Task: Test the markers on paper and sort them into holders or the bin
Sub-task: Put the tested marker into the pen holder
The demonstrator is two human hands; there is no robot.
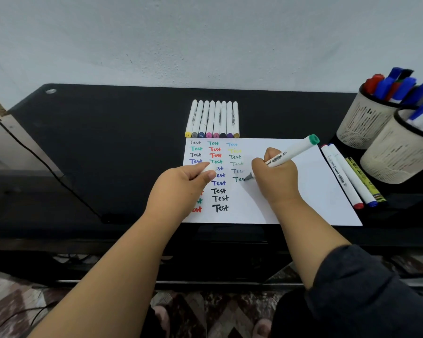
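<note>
A white sheet of paper (291,203) lies on the black desk, covered with columns of the word "Test" in several colours. My right hand (276,176) grips a white marker (291,153) with a green end cap, its dark tip touching the paper at a half-written word. My left hand (181,182) rests on the paper's left side and pinches a white marker cap (208,167). Several white markers (214,119) lie in a row behind the paper.
Two beige mesh holders stand at the right: the far one (364,120) holds several red and blue markers, the near one (396,154) a few. Three markers (352,176) lie between paper and holders. A cable (47,164) crosses the desk (108,130) at the left.
</note>
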